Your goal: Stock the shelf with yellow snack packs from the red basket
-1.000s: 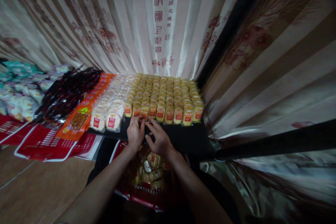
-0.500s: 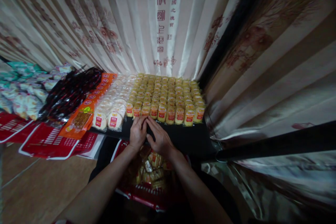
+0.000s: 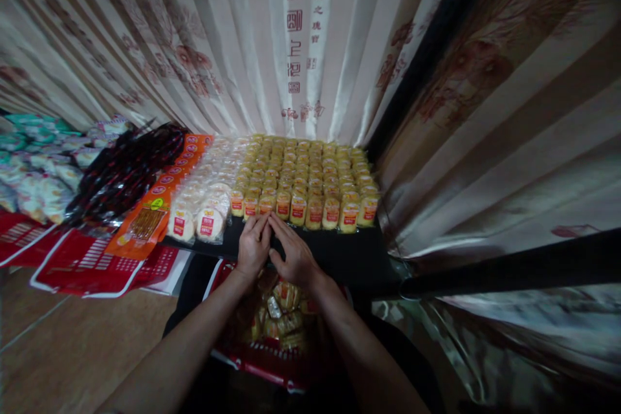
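My left hand point(image 3: 253, 246) and my right hand point(image 3: 292, 252) lie side by side on the dark table top point(image 3: 349, 252), fingers stretched forward. Their fingertips meet at the front row of the yellow wrapped cakes point(image 3: 303, 178), touching a packet near the row's left part. Nothing is gripped in either hand. Below my wrists a red basket point(image 3: 264, 362) holds several more yellow packets point(image 3: 284, 310).
Round white cakes in clear wrappers point(image 3: 204, 204) lie left of the yellow ones, then orange packs point(image 3: 150, 213), dark red-black packets point(image 3: 123, 171) and pale snack bags point(image 3: 33, 174). Striped curtains point(image 3: 272, 45) hang behind and on the right. Red baskets point(image 3: 82, 265) sit at the left over a wooden floor.
My hands have stayed at the front row; the fingers have straightened and the fingertips have come together. The view has shifted slightly.
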`<action>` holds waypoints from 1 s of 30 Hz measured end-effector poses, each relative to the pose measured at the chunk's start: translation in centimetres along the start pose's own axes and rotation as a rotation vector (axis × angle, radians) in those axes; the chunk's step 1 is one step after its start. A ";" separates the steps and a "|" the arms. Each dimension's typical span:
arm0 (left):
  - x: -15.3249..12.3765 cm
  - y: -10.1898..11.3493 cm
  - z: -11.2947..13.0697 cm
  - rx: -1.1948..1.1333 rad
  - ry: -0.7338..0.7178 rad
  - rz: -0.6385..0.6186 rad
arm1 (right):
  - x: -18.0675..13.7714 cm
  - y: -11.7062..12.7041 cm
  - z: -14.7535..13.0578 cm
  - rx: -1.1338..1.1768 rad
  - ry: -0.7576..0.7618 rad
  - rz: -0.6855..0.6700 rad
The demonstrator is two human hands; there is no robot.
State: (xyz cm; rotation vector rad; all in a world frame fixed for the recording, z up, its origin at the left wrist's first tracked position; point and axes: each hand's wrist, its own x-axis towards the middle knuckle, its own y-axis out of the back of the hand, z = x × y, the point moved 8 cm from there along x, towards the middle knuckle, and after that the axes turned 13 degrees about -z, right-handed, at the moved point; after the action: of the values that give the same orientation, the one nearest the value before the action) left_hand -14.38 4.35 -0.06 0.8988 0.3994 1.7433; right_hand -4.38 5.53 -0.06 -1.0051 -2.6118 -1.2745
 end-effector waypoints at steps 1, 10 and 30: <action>0.0 -0.1 0.0 0.014 -0.001 -0.004 | 0.1 0.0 0.2 0.006 -0.004 -0.003; 0.0 -0.4 -0.1 0.037 0.044 -0.058 | 0.1 0.8 -1.0 -0.073 -0.075 0.161; 0.3 -1.0 -0.1 0.114 0.052 -0.106 | 0.7 0.1 0.7 0.087 -0.109 0.098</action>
State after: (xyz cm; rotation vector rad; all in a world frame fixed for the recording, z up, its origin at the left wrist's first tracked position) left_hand -13.81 5.00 -0.70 0.8981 0.5756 1.6624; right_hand -4.73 6.51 -0.23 -1.2022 -2.6335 -1.1049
